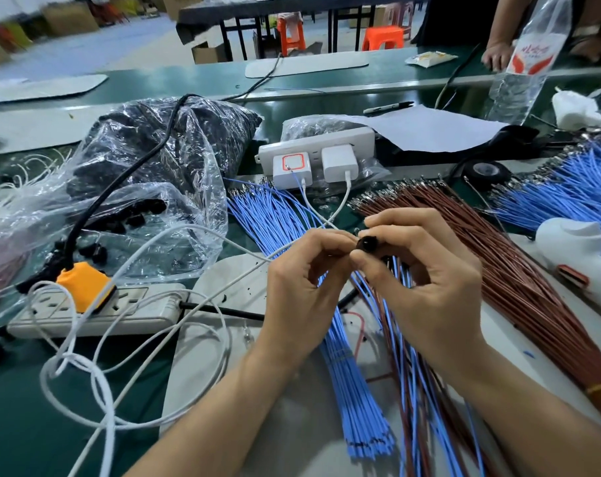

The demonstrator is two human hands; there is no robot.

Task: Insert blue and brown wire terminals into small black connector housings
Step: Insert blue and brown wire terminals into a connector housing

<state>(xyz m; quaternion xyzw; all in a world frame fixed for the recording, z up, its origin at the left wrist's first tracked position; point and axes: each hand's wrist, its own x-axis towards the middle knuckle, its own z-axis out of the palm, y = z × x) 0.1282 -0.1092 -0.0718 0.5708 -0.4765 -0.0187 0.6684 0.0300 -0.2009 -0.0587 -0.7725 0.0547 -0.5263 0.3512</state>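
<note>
My left hand [306,270] and my right hand [419,266] met above the middle of the green work table [23,407], fingertips pinched together on one small round black plastic connector housing [365,243]. The right thumb and forefinger were closed tight around it; the left thumb and forefinger were pressed to its 9 o'clock side, though I could not tell whether they held a wire end or the housing itself. Thin blue and brown wires trailed down from under my hands toward 6 o'clock.

At 9 o'clock of my hands a long bundle of blue insulated wires [278,215] lay fanned on the table, metal terminals pointing to 12 o'clock. At 3 o'clock lay a thick bundle of brown insulated wires [492,249], and beyond it, at 2 o'clock, a second heap of blue wires [574,187]. A crumpled clear plastic bag of loose black housings [161,173] sat at 10 o'clock. At 12 o'clock stood a white power strip with two white chargers [316,156]; another grey-white power strip with an orange plug [96,304] lay at 8 o'clock, white cables looped over it.
</note>
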